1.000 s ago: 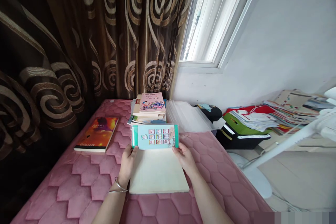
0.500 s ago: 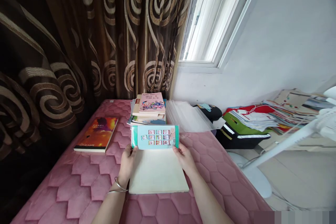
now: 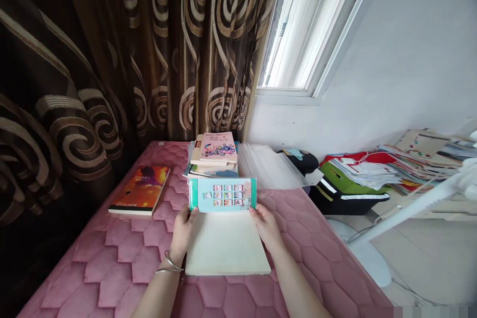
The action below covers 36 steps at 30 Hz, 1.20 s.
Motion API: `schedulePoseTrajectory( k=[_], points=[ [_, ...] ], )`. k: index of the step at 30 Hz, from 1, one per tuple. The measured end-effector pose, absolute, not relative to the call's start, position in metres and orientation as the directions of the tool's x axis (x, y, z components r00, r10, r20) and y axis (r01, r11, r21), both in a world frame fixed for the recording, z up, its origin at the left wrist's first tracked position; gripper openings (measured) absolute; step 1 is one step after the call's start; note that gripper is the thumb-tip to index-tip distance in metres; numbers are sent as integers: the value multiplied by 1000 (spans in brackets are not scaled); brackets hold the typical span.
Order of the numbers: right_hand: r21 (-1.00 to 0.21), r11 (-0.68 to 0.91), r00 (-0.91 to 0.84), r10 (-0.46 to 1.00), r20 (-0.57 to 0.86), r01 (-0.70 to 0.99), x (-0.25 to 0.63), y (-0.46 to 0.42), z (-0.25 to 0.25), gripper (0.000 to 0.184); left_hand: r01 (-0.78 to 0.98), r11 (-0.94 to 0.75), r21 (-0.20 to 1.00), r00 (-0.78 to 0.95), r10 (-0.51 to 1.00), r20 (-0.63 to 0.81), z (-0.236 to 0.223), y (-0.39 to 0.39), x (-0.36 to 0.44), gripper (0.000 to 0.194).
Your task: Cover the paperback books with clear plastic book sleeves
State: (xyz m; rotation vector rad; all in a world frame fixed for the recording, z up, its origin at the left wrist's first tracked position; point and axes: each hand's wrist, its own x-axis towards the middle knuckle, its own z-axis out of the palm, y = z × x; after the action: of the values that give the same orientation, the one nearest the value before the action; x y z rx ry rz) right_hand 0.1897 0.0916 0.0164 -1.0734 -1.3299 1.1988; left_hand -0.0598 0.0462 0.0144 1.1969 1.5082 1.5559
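Note:
An open book lies on the pink quilted mattress, its pale blank page facing up. Its far cover stands raised; it is light blue with green side bands and rows of small pictures, and a clear, shiny film shows along its edges. My left hand, with silver bangles at the wrist, is closed on the cover's left lower corner, thumb in front. On the opposite corner my right hand pinches the cover the same way. The fingers behind the cover are hidden.
Behind the raised cover sits a stack of books, beside clear plastic sheets. An orange book lies at the left. Beyond the mattress's right edge stand a white fan and a black-and-green box with papers.
The view has turned slightly left, so everything sits a little further right. Both hands keep their hold on the cover, which stays raised.

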Motion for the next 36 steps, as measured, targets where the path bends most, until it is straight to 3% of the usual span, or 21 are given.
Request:
schedulePoseTrajectory(
  k=[5,19,36],
  points=[
    [-986,150,-89,986,144,71,191,93,14,44,151,-94,984,-395,907,148,10,49,-62,36],
    [-983,173,-88,982,167,57,191,98,6,40,149,-115,982,-390,906,165,12,48,-61,38],
    [-956,219,-32,976,217,197,191,99,1,38,212,-98,972,-386,906,175,12,50,-60,43]
  ],
)
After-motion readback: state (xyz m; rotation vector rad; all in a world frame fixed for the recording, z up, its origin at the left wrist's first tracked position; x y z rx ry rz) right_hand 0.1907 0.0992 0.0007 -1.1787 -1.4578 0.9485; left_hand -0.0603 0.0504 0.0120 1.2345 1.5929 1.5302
